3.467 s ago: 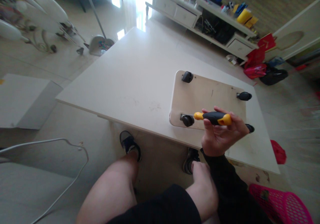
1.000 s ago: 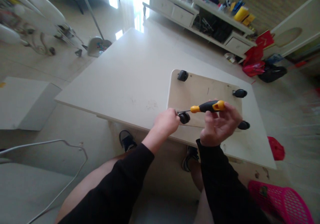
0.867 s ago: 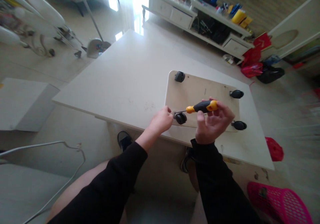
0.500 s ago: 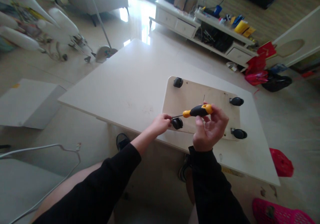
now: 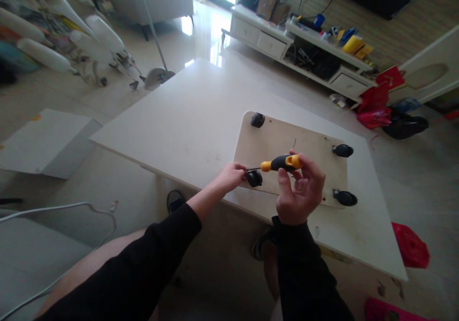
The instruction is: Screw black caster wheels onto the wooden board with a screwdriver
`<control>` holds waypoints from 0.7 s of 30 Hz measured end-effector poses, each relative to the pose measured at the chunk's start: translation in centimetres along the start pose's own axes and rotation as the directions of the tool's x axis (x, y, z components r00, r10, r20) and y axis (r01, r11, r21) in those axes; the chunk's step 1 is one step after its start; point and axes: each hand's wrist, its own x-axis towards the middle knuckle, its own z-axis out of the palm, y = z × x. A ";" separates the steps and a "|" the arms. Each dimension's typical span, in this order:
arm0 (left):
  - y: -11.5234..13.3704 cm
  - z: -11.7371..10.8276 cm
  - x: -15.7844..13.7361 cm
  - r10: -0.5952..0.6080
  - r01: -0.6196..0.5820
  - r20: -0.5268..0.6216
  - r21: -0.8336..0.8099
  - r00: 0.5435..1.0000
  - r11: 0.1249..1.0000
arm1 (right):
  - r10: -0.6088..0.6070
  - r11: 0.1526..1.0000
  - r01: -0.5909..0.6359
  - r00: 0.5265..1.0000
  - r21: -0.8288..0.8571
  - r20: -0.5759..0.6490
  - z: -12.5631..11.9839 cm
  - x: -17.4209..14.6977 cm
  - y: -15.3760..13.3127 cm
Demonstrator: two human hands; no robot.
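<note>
A yellow-and-black screwdriver [image 5: 283, 163] lies across the fingers of my right hand [image 5: 301, 192], gripped by its handle. Its shaft points left, to the fingertips of my left hand [image 5: 231, 176]. Those fingers are pinched together at the tip, right beside a black caster wheel [image 5: 254, 178]; what they hold, if anything, is hidden. This caster sits at the near left corner of a pale rectangular board [image 5: 272, 139]. Another caster [image 5: 257, 120] is at the far left corner, and two more casters, one of them [image 5: 344, 197] near me, are at the right end.
The board lies on a white table [image 5: 172, 120]. A white box [image 5: 53, 142] stands on the floor at left, near a grey cable [image 5: 71, 206]. Across the room is a white TV cabinet [image 5: 272, 44] bearing clutter. Red bags [image 5: 410, 244] lie on the floor at right.
The whole view has shifted slightly. My right hand and the screwdriver handle sit a little lower against the board, the handle turned slightly. My left hand stays at the caster.
</note>
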 end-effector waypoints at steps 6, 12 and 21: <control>0.0 -0.1 0.1 0.033 -0.036 0.032 0.089 0.999 0.995 | -0.052 0.995 0.055 0.998 0.082 -0.046 0.3 0.0 0.6; 0.5 -0.3 -0.5 0.020 -0.027 0.044 0.156 0.999 0.987 | 0.004 0.999 0.000 0.998 0.050 -0.070 0.4 0.2 0.4; 0.4 -0.3 -0.6 0.036 -0.045 0.055 0.161 0.998 0.986 | 0.032 0.999 -0.035 0.996 -0.037 -0.080 0.0 0.2 0.5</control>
